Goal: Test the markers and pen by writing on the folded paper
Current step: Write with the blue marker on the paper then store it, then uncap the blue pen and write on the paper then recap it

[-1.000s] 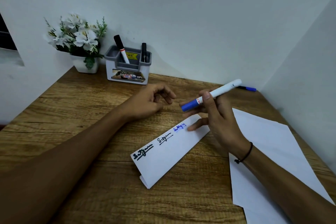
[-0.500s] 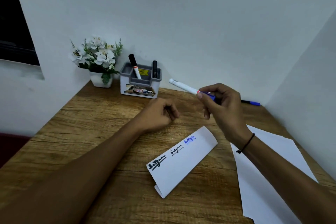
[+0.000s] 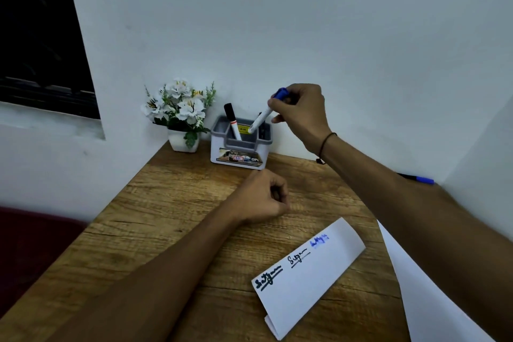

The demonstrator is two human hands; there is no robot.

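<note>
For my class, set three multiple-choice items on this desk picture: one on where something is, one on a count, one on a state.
1. Where is the blue-capped marker?
A. lying on the folded paper
B. held over the pen holder
C. beside the flower pot

2. How many scribbles are on the folded paper?
A. one
B. three
C. five

3. What is the left hand doing?
A. gripping a pen
B. pressing the paper
C. resting loosely curled on the desk, holding nothing

Answers: 1 B, the right hand holds it with its white end at the pen holder. 2 B, two dark, one blue. 3 C, nothing shows in its fingers.
</note>
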